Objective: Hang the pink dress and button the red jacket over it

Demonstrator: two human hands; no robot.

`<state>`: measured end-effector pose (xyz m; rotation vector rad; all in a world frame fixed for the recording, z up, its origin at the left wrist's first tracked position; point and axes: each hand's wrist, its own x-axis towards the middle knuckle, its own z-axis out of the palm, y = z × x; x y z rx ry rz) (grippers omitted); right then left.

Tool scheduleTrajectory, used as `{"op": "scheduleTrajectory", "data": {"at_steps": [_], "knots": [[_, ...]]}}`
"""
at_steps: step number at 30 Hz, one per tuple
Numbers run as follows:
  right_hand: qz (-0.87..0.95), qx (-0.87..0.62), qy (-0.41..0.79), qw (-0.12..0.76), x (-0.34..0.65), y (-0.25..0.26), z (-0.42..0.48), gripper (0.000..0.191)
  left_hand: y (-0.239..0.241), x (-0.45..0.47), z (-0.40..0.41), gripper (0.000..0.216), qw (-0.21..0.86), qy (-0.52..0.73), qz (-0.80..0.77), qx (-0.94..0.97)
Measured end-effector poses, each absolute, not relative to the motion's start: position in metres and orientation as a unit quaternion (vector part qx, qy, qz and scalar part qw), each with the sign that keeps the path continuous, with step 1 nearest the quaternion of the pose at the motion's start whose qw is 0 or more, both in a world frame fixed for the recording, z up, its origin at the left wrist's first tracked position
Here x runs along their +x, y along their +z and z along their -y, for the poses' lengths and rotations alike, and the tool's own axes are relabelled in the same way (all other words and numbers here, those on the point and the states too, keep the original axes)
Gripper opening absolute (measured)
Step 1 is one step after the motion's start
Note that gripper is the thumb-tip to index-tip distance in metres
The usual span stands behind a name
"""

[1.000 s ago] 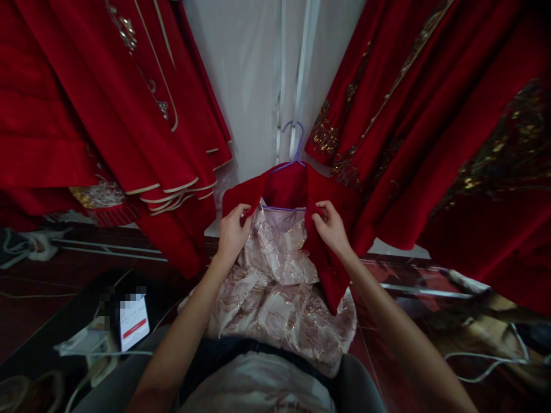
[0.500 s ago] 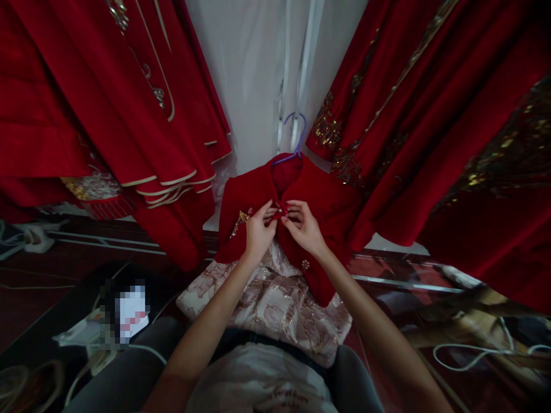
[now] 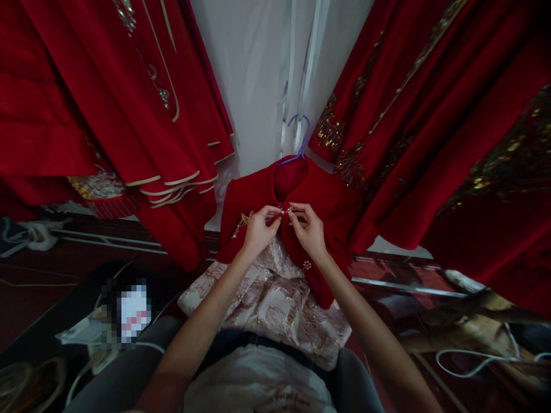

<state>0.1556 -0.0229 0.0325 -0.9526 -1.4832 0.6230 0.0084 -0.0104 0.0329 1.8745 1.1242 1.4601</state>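
Observation:
A short red jacket (image 3: 329,198) hangs on a purple hanger (image 3: 307,133) over a pale patterned brocade garment (image 3: 267,304) spread across my lap. My left hand (image 3: 260,230) pinches the jacket's left-hand front edge just below the collar. Facing it, my right hand (image 3: 310,232) pinches the opposite front edge. Small pearl-like beads of a front fastening (image 3: 283,211) show between my fingertips; whether it is joined I cannot tell. Left of my left hand is a gold, beaded brooch-like ornament (image 3: 243,220). A flower-shaped beaded ornament (image 3: 306,265) sits on the jacket below my right hand.
Red garments with pale piping (image 3: 172,143) hang at the left, and red garments with gold embroidery (image 3: 387,143) at the right. A pixelated bright object (image 3: 134,314) lies at lower left. A white cable (image 3: 465,367) loops at lower right.
Both hands stay at the collar, their fingertips shifted slightly at the fastening. The right fingers have straightened a little towards the beads. The whole view has moved slightly.

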Motion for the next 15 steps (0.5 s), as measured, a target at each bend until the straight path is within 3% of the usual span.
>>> {"op": "scheduleTrajectory", "data": {"at_steps": [15], "knots": [[0.645,-0.419,0.213,0.603,0.155,0.046,0.034,0.028,0.061,0.003,0.012,0.010,0.165,0.454,-0.419,0.769]]}}
